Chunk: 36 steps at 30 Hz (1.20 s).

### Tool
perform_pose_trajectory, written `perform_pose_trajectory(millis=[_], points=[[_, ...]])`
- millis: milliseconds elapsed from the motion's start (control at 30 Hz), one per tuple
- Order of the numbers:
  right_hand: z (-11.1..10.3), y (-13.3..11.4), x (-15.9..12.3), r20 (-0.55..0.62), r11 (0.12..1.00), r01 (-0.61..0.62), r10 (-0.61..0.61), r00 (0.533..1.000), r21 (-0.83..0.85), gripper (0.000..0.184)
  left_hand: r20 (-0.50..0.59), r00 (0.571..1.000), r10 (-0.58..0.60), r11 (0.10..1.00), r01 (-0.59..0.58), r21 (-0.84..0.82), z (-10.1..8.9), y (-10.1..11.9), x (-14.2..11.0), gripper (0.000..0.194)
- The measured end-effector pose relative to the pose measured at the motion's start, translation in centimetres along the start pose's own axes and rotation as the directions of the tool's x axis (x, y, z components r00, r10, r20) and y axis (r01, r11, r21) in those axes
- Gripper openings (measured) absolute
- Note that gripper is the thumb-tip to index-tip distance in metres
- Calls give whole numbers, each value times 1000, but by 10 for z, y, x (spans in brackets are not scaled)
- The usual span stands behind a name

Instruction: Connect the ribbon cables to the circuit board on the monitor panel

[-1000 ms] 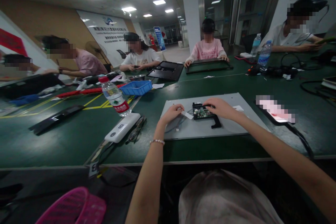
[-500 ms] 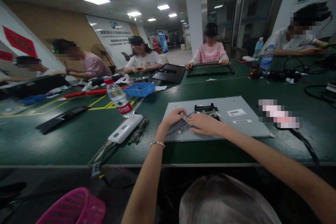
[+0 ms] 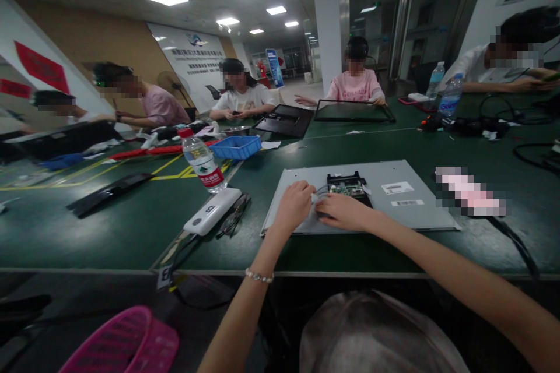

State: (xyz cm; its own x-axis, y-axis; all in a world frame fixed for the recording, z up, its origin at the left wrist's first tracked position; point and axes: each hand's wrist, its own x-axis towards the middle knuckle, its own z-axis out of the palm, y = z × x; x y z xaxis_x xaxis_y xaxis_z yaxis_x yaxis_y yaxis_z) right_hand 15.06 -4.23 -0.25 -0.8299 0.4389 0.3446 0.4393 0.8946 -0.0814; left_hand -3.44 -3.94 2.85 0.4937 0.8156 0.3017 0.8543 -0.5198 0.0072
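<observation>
A flat silver display panel (image 3: 422, 215) lies on the green table, its back facing up with two white labels. Near its far edge sits a small green circuit board (image 3: 350, 187) in a black frame. Grey cable (image 3: 322, 190) runs from the board towards my hands, with a whitish piece on it. My left hand (image 3: 297, 203) is closed, fingers curled down on the cable over the panel's left part. From the right, my right hand (image 3: 343, 211) meets it, fingertips pinched on the same cable; its fingers partly hide what they grip.
A water bottle (image 3: 202, 163), a white power bank (image 3: 212, 213) and glasses (image 3: 234, 215) stand left of the panel. Beyond is a blue tray (image 3: 236, 148). A pixelated pink item (image 3: 470, 192) lies right. Co-workers sit across the table; a pink basket (image 3: 153, 338) is below its edge.
My left hand has turned knuckles-up and moved in closer to the right hand, over the cable. The circuit board shows more. A co-worker opposite has lifted a hand off a black frame.
</observation>
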Motion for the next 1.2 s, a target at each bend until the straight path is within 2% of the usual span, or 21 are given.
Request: perform_pose_trajectory(millis=[133,300,433,533,633,867,1000,1200], points=[[0,-4,0,12,1000,0,1,1000,-22,23,42,999,4,1000,-5,28,3,8,-7,23],[-1,-5,0,-45,999,10,-8,999,40,21,72,996,-47,998,50,-35,16,2,-9,32],[-5,-2,-3,-89,996,-53,59,994,76,23,125,988,-94,988,107,-107,28,-3,-14,39],[-7,1,-5,-94,996,-88,90,991,30,29,102,991,-81,983,97,-154,33,-5,-19,39],[-6,2,-7,-63,998,-48,46,997,-27,35,81,993,-86,980,99,-172,35,-7,-20,36],[-1,-2,-8,-28,998,18,-20,999,-57,41,108,990,-89,979,106,-172,35,-9,-20,38],[0,-5,-9,-17,996,19,-20,1000,-85,44,106,988,-114,984,127,-128,36,-2,-17,35],[-3,-8,-10,-3,997,6,-6,1000,-79,42,144,953,-266,964,262,46,30,13,-3,25]])
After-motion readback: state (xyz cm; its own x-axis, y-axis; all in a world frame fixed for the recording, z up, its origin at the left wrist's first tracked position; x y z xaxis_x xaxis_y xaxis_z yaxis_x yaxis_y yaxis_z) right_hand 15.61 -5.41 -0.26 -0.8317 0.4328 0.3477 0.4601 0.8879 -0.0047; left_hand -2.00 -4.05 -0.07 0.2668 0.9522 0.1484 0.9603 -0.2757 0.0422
